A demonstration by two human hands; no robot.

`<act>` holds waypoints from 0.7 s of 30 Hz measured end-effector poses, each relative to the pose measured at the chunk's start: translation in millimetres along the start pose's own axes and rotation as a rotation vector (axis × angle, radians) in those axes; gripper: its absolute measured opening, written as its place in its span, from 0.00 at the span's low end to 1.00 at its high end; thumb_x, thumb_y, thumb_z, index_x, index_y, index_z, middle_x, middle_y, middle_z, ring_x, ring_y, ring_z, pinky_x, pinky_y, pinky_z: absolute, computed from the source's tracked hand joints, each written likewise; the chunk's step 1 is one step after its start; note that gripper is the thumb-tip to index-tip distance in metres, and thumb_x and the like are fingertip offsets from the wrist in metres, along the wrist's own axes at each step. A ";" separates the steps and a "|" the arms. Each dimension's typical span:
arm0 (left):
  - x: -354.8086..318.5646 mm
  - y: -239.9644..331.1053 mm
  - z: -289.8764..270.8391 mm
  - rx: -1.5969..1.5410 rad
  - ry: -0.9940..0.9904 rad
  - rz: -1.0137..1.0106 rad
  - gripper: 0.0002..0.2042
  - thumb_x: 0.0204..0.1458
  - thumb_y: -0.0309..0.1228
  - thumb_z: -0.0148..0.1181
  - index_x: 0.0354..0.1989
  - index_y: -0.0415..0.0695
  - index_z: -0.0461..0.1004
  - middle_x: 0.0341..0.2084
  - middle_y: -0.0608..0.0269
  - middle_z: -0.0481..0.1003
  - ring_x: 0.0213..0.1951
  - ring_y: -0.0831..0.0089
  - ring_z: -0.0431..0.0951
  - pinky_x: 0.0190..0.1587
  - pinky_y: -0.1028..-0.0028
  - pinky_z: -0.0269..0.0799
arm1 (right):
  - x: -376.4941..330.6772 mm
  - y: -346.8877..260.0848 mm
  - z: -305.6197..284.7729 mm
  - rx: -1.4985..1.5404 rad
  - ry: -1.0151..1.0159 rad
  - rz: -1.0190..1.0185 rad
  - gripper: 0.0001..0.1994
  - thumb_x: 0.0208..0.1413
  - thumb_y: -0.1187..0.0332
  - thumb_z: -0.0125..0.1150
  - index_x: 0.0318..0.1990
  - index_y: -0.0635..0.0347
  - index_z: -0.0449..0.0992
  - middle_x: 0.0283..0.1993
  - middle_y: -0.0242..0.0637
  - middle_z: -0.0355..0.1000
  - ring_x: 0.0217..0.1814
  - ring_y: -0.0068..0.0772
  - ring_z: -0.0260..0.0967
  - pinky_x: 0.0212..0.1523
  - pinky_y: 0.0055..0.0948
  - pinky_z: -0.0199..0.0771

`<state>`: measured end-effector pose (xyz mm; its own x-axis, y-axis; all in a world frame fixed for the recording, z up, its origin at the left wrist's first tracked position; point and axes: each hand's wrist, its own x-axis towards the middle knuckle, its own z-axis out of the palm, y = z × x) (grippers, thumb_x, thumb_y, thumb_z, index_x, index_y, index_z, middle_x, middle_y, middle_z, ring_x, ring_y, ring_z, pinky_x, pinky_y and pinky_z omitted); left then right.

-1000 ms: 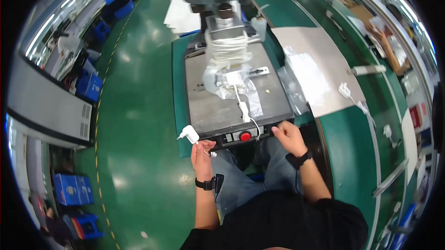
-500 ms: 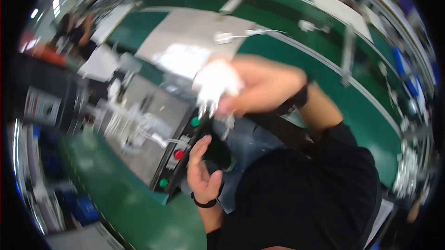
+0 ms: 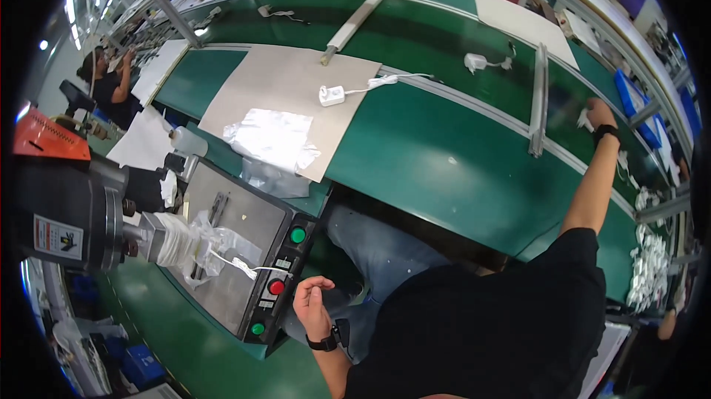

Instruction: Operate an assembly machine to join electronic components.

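Both hands were spread wide apart: the left hand (image 3: pixel 312 309) hung loosely curled and empty near the control panel (image 3: pixel 280 280) of a grey press machine (image 3: pixel 222 240) at about seven o'clock, while the right hand (image 3: pixel 597 115) stretched far out to two o'clock and rested on a small white part (image 3: pixel 584 122) on the green conveyor table (image 3: pixel 444 147); whether its fingers had closed on that part could not be told, as it was too small in view. By its look the part was a light plastic adapter with a thin cord, stiff in the body and limp in the lead, so it would best be taken by the body rather than the wire, which could snag. A metal guide rail (image 3: pixel 538 99) lay just to the nine o'clock side of that hand, between it and the rest of the belt. Nearer in, a similar white adapter (image 3: pixel 332 95) sat on a brown cardboard sheet (image 3: pixel 289 99) beside crumpled clear bags (image 3: pixel 268 140). More white parts were heaped at the four o'clock edge (image 3: pixel 646 277). Another person (image 3: pixel 111 84) worked at ten o'clock.
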<state>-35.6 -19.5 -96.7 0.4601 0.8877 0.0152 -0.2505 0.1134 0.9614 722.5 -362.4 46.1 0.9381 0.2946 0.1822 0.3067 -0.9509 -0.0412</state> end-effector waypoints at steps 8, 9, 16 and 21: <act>-8.2 5.9 9.7 -0.031 0.177 -0.009 0.08 0.64 0.27 0.51 0.44 0.34 0.74 0.36 0.55 0.78 0.39 0.68 0.78 0.48 0.69 0.73 | 57.4 -246.9 88.4 0.287 -0.135 -0.594 0.09 0.53 0.68 0.59 0.36 0.63 0.81 0.48 0.51 0.78 0.54 0.50 0.75 0.55 0.41 0.74; -9.3 10.4 12.2 0.002 0.187 -0.004 0.09 0.64 0.27 0.51 0.43 0.35 0.74 0.36 0.55 0.78 0.39 0.68 0.78 0.48 0.69 0.73 | 65.1 -268.8 105.4 0.226 -0.226 -0.489 0.08 0.52 0.68 0.60 0.35 0.61 0.81 0.49 0.51 0.78 0.57 0.49 0.74 0.57 0.40 0.73; 39.4 55.1 -55.5 0.127 0.603 0.272 0.08 0.65 0.27 0.54 0.45 0.37 0.77 0.40 0.63 0.78 0.43 0.76 0.75 0.51 0.75 0.70 | 46.9 -339.4 75.4 0.766 -0.096 -0.618 0.29 0.54 0.61 0.68 0.59 0.68 0.68 0.55 0.48 0.71 0.55 0.37 0.68 0.55 0.36 0.69; 103.6 75.2 -120.8 -0.426 0.476 0.013 0.12 0.65 0.30 0.50 0.53 0.38 0.68 0.53 0.50 0.75 0.56 0.60 0.75 0.59 0.63 0.71 | -84.2 -377.2 -58.2 1.422 -0.561 -0.667 0.29 0.62 0.52 0.62 0.64 0.59 0.66 0.40 0.29 0.71 0.33 0.15 0.64 0.30 0.14 0.59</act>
<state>-109.7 134.9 -56.0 0.0509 0.9801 -0.1920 -0.6156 0.1822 0.7667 518.4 -34.0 103.5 0.4322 0.8804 0.1951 0.2472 0.0924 -0.9646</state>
